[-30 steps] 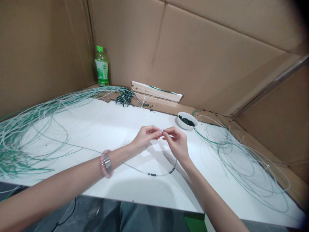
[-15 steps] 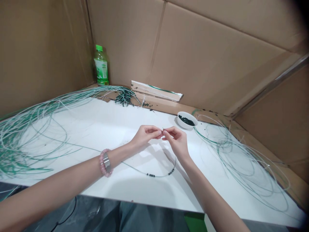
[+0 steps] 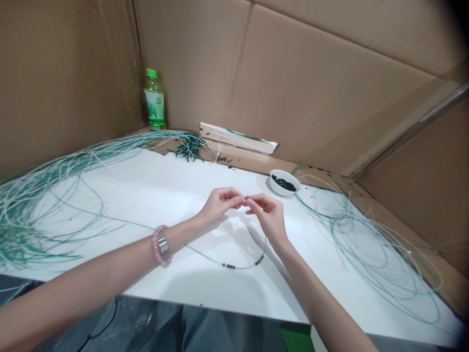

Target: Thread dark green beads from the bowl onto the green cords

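My left hand (image 3: 222,203) and my right hand (image 3: 266,212) meet fingertip to fingertip above the white tabletop, both in a pinch. A thin green wire (image 3: 208,256) passes under my left forearm, sags in a loop and rises to my right hand. Its green tip pokes out just above my right fingertips. Several small black beads (image 3: 230,266) are threaded along the loop, in separate groups. Whatever my left fingertips hold is too small to make out. A pink beaded bracelet with a silver plate is on my left wrist.
A white bowl (image 3: 275,187) of dark beads stands beyond my right hand. Green and white wires (image 3: 73,161) spread at left, with a dark beaded bunch (image 3: 189,146) behind. More coiled wires (image 3: 381,288) lie right. A green bottle (image 3: 156,105) stands by the cardboard walls (image 3: 311,83).
My hands have barely moved; the fingertips shift slightly up and to the left, and the green wire tip shows a little more clearly. The threaded beads stay in place.
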A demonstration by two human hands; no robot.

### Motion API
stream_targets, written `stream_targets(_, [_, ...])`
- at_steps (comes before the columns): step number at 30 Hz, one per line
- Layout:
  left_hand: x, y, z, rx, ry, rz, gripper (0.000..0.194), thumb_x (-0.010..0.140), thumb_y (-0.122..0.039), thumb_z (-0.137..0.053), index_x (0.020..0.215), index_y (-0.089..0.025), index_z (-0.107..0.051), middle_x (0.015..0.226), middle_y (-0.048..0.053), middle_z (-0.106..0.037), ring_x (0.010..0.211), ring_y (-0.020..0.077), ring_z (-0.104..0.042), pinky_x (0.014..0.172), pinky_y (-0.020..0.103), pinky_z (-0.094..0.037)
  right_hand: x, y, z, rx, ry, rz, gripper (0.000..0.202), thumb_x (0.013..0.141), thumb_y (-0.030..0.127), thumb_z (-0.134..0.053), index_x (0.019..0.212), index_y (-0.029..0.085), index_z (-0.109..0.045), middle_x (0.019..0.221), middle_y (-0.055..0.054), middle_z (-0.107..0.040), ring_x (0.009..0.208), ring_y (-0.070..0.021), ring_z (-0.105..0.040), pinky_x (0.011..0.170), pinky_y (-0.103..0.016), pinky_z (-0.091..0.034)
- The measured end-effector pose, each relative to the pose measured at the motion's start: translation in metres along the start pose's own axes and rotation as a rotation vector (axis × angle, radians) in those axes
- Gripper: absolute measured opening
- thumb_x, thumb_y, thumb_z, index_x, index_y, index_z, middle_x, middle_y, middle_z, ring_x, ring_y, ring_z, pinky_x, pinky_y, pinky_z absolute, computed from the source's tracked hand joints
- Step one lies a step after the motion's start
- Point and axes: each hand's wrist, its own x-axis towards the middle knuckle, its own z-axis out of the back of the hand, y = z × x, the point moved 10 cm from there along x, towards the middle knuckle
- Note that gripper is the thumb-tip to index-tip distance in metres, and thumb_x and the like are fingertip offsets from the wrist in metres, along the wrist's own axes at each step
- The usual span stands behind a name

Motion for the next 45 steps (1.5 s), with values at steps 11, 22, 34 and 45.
stream_targets(11, [0.000, 0.009, 0.010, -0.165, -0.099, 0.066, 0.024, 0.061, -0.034, -0.076, 0.068, -0.013, -0.067, 0.066, 0.002, -0.065, 0.064, 0.0102, -0.058, 0.069, 0.024, -0.046, -0.004, 0.026, 0.020, -0.132, -0.151, 0.192, 0.020, 0.076, 0.030, -0.064, 0.093, 0.021, -0.069, 0.073, -0.001, -0.066, 0.061, -0.0123, -0.060, 0.055, -0.026, -0.052])
stream_targets(22, [0.000, 0.008, 0.007, -0.140, -0.073, 0.056, 0.023, 0.061, -0.034, -0.076, 0.065, -0.013, -0.067, 0.064, 0.002, -0.064, 0.062, 0.0100, -0.057, 0.065, 0.023, -0.046, -0.013, 0.041, 0.019, -0.273, -0.174, 0.327, 0.010, 0.081, 0.026, -0.058, 0.085, 0.022, -0.066, 0.076, -0.002, -0.065, 0.066, -0.0134, -0.061, 0.059, -0.026, -0.052])
stream_targets(34, [-0.001, -0.002, 0.003, -0.046, -0.055, -0.001, 0.023, 0.062, -0.035, -0.074, 0.061, -0.013, -0.066, 0.060, 0.002, -0.063, 0.059, 0.0105, -0.056, 0.065, 0.025, -0.047, -0.017, 0.055, -0.003, -0.655, -0.055, 0.506, 0.012, 0.078, 0.014, -0.053, 0.072, 0.019, -0.062, 0.063, 0.000, -0.054, 0.060, -0.0130, -0.051, 0.059, -0.027, -0.043])
stream_targets(45, [-0.001, -0.006, 0.003, 0.038, -0.053, -0.026, 0.020, 0.064, -0.032, -0.071, 0.060, -0.014, -0.065, 0.060, 0.002, -0.063, 0.060, 0.0122, -0.056, 0.065, 0.026, -0.046, -0.016, 0.053, -0.005, -0.657, -0.036, 0.502, 0.013, 0.078, 0.014, -0.053, 0.070, 0.020, -0.061, 0.063, 0.000, -0.053, 0.059, -0.0129, -0.051, 0.059, -0.026, -0.043])
